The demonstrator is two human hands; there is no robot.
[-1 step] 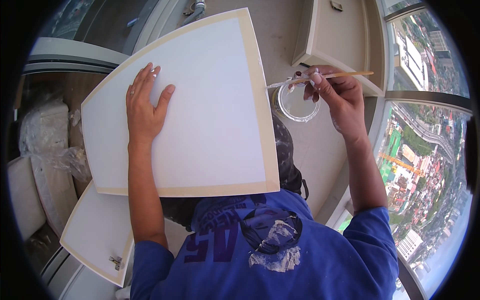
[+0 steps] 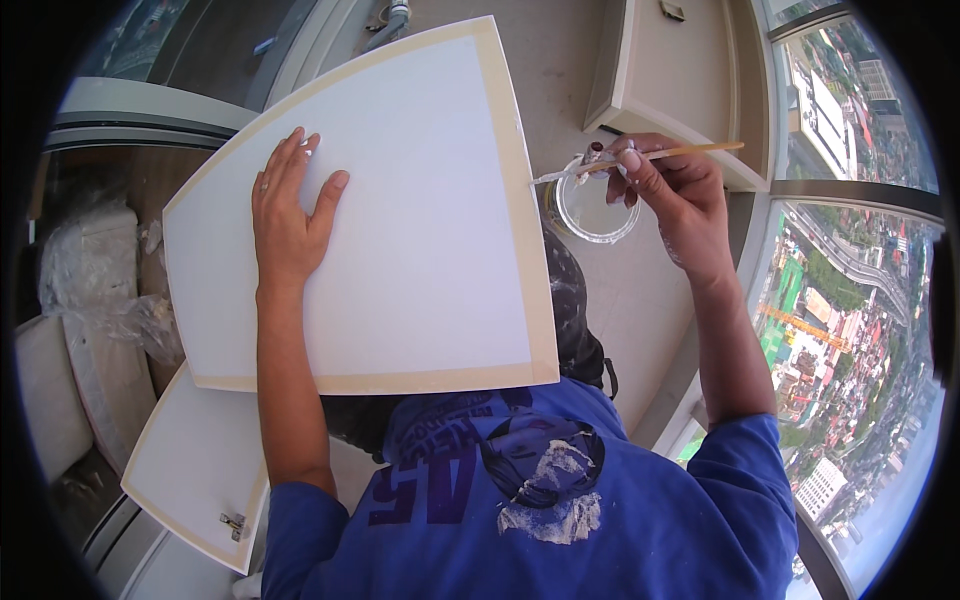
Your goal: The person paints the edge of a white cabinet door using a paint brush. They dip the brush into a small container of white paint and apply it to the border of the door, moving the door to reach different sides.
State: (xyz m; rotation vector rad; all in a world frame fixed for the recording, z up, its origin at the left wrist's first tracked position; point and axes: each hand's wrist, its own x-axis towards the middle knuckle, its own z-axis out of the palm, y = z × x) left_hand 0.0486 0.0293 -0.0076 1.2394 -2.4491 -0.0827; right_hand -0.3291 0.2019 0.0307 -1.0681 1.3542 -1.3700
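Note:
A large white panel [image 2: 420, 220] with a curved far edge lies in front of me, bordered by cream masking tape [image 2: 512, 200]. My left hand [image 2: 295, 205] rests flat on it, fingers spread, with white smears on the fingertips. Pinched in my right hand [image 2: 670, 180] is a thin paintbrush [image 2: 700, 150] with a yellowish wooden handle. Its white-coated tip meets the panel's right edge. Below the brush is a round container [image 2: 610, 238] with a white-smeared rim, partly hidden by my right hand.
A second taped white panel [image 2: 190, 450] with a metal hinge [image 2: 232, 524] is at the lower left. Plastic-wrapped pieces [image 2: 95, 260] lie at far left. A pale cabinet-like box [image 2: 680, 80] stands at the upper right, beside tall windows [image 2: 840, 280].
The brush tip has shifted slightly toward me along the panel's right edge, and my right hand has moved a little with it. My left hand stays in place.

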